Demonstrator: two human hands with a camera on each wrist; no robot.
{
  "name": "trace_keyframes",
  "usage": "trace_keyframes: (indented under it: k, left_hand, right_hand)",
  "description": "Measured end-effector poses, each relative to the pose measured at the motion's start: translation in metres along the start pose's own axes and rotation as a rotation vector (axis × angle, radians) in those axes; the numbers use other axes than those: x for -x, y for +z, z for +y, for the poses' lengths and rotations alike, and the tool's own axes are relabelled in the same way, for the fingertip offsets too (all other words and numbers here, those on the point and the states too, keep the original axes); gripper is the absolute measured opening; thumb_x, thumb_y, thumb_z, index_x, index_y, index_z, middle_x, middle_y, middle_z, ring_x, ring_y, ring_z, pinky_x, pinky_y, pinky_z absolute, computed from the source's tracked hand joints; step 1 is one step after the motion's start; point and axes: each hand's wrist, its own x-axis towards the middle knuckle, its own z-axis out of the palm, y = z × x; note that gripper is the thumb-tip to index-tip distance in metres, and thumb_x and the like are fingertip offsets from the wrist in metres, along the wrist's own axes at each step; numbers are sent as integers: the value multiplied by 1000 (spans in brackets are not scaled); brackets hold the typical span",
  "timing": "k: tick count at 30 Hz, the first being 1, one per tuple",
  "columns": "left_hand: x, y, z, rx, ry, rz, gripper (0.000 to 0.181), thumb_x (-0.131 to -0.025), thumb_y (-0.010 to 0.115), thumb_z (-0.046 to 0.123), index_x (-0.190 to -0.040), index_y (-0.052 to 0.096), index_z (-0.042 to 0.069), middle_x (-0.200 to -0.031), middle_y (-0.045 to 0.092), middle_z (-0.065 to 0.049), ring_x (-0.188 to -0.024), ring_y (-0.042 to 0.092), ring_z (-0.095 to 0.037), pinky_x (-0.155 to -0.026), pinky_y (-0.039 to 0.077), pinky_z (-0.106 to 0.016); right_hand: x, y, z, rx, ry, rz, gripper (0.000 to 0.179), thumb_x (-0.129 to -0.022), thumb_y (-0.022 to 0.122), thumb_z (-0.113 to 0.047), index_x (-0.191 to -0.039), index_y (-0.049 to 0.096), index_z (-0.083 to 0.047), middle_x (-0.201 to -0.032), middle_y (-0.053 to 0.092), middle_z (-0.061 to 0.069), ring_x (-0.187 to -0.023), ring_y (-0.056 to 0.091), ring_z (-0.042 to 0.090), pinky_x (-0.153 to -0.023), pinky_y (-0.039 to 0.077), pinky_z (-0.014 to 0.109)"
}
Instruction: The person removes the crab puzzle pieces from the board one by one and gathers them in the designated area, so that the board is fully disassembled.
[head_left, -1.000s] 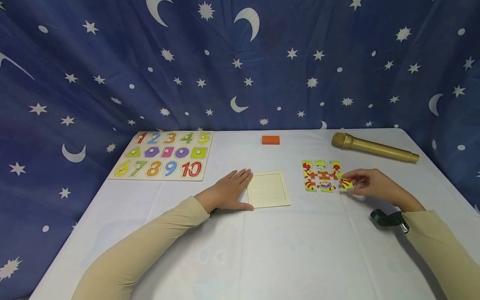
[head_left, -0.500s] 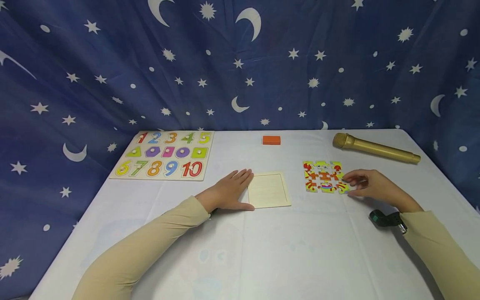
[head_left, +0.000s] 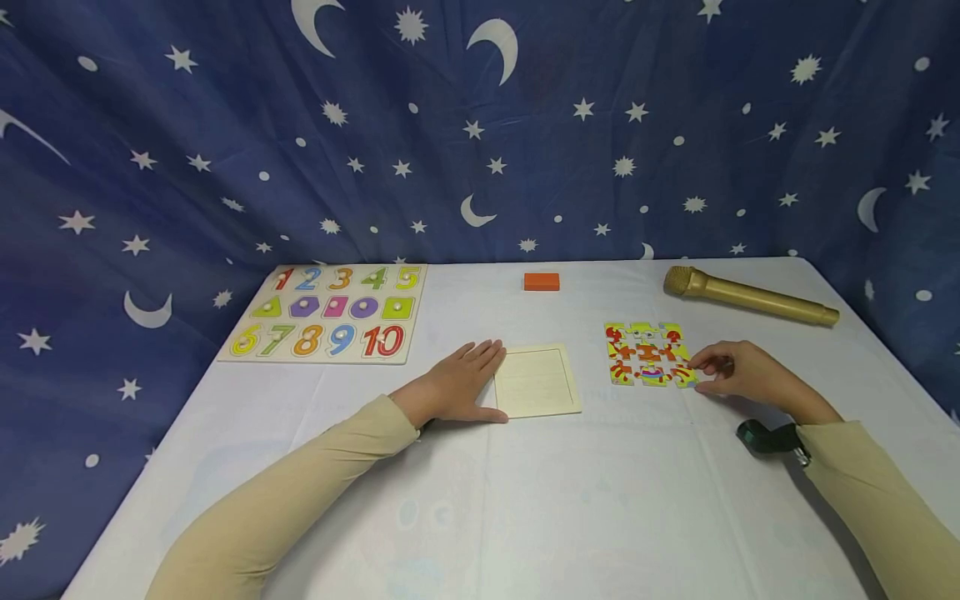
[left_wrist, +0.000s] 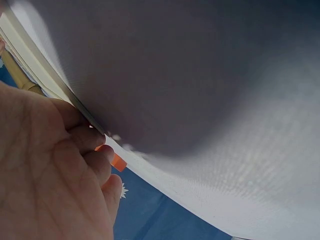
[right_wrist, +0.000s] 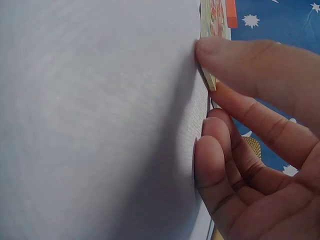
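Observation:
My left hand (head_left: 459,385) lies with its fingers extended at the left edge of a thin square wooden puzzle board (head_left: 537,382), fingertips and thumb against it. To the right of that board, several yellow-and-red jigsaw pieces (head_left: 647,353) lie fitted together, small gaps showing between some. My right hand (head_left: 742,375) pinches the near right corner puzzle piece (head_left: 686,377) between thumb and index finger. In the right wrist view the thumb (right_wrist: 212,46) and index finger meet that piece's edges, the other fingers curled beside the tabletop. The left wrist view shows fingertips at the board's edge (left_wrist: 82,110).
A number-and-shape peg board (head_left: 322,313) lies at the back left. An orange block (head_left: 542,282) sits near the back edge. A gold microphone (head_left: 750,297) rests at the back right, behind the right hand. A starry blue curtain (head_left: 480,133) hangs behind the white-covered table (head_left: 585,508).
The corner piece has moved left against the other puzzle pieces. My right hand came slightly away from it, then closed on its edges again. The left hand stays where it was.

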Motion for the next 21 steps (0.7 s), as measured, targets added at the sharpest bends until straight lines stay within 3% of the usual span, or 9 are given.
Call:
trace_keyframes:
  k: [21]
  left_hand:
    - [2, -1, 1, 1, -6, 5, 101, -84, 44, 72, -151, 10, 5, -160, 10, -9, -148, 9, -21, -121, 10, -36]
  right_hand:
    - [-1, -1, 0, -8, 5, 7, 34, -74, 76, -9, -102, 65, 5, -84, 62, 7, -71, 48, 4, -58, 44, 18]
